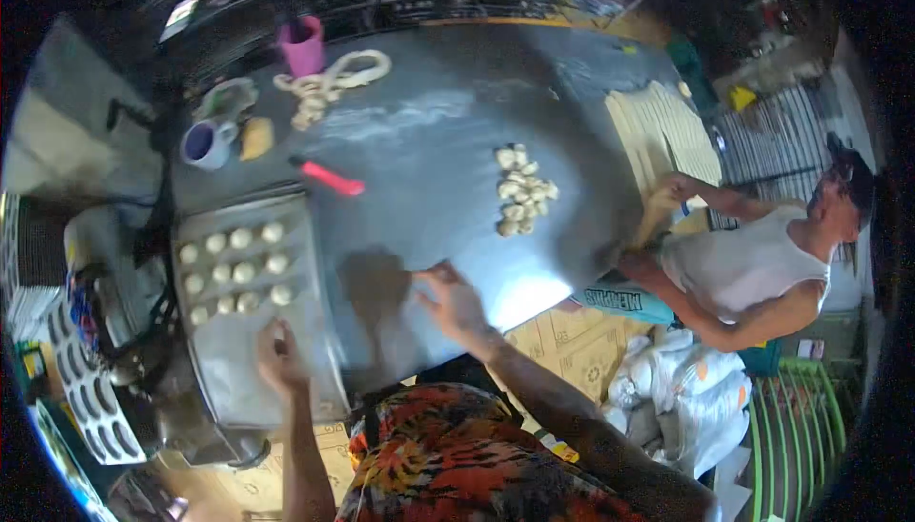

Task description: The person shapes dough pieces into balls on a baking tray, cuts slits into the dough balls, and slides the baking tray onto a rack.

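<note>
My left hand is above the lined baking tray, just below the rows of round dough balls. Its fingers are curled in, and whatever they may hold is hidden. My right hand hovers over the near edge of the dark worktable, fingers apart and nothing seen in them. Its shadow falls on the table to the left. A loose heap of small dough pieces lies further right. Between tray and heap rests a pink-red handled tool; its kind is unclear.
A pink cup, dough strips, and a purple mug stand at the back left. On the right, a co-worker reaches toward pale dough strips. Plastic bags lie on the floor.
</note>
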`<act>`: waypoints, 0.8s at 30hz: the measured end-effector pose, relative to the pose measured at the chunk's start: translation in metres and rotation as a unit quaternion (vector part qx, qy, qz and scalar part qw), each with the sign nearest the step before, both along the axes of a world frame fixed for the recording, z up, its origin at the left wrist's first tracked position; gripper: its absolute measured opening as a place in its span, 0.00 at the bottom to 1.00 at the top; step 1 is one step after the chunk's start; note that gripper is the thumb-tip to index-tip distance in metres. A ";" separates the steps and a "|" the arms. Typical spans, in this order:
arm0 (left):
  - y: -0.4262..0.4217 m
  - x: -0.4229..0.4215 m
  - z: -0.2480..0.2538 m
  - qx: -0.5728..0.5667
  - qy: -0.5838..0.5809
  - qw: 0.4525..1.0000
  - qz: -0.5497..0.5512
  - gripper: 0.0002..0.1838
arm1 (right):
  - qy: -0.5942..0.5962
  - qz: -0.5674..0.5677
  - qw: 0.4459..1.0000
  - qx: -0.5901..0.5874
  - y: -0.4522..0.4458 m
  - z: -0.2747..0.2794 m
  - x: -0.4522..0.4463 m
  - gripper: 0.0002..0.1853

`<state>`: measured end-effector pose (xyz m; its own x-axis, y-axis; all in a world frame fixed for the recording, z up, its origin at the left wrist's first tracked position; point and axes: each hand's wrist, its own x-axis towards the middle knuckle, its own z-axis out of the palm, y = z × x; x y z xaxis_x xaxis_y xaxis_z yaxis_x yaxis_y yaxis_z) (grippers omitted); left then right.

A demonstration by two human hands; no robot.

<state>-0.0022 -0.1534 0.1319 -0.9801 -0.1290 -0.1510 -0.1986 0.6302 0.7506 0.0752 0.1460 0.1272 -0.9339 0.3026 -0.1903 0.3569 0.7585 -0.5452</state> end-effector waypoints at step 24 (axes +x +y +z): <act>0.086 0.166 -0.088 -0.098 0.003 0.981 -0.167 0.17 | 0.088 0.012 0.996 -0.006 0.181 -0.067 0.147 0.14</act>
